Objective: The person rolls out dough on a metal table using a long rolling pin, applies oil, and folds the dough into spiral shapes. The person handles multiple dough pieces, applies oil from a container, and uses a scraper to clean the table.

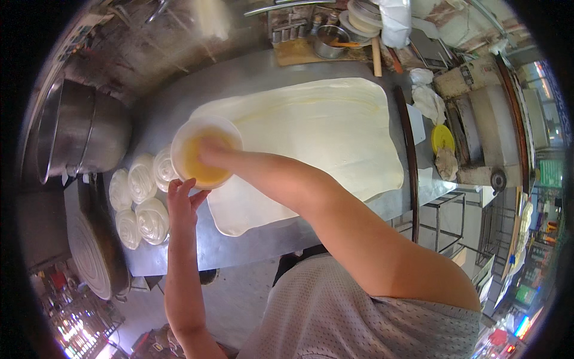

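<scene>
My left hand grips the near rim of a white bowl, which is tilted toward me above the table. Yellow liquid, looking like oil, fills its bottom. Inside the bowl is my right hand, blurred, its fingers down at the liquid; their pose is hard to make out. To the right a wide sheet of rolled dough lies flat, with a yellowish streak along its far side. Several coiled dough rolls sit to the left, one partly hidden behind the bowl.
A steel table carries the dough. Large metal pots stand at its left end. At the back, a wooden board holds a steel pot beside a rolling pin. A dark bar crosses the right end, near a yellow lid.
</scene>
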The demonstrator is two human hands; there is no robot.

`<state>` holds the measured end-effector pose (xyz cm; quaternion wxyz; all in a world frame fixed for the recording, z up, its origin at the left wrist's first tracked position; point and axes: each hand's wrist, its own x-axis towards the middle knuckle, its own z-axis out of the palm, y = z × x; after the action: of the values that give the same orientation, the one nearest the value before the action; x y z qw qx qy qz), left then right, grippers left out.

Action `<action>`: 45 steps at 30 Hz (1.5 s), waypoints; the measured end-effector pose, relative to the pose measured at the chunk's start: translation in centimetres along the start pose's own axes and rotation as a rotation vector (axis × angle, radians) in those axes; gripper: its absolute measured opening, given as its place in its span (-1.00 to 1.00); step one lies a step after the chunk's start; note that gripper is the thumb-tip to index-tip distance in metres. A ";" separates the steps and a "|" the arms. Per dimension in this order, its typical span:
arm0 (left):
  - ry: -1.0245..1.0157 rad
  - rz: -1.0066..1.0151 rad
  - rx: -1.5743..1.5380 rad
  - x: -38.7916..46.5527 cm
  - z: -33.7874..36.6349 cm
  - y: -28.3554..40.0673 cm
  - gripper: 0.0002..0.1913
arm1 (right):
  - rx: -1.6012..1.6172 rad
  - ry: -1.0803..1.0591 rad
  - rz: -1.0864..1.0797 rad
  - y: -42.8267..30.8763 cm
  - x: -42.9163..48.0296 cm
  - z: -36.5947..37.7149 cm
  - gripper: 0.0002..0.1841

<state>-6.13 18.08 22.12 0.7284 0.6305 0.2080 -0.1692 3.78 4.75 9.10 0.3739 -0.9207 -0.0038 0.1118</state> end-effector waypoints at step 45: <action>-0.107 -0.018 -0.024 -3.1 -2.3 -0.5 -0.69 | -0.083 -0.033 -0.112 1.5 -4.2 0.9 -0.58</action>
<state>-9.21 20.22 23.04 0.7443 0.6100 0.1763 -0.2069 -0.62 3.96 8.28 0.3409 -0.9318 -0.0658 0.1056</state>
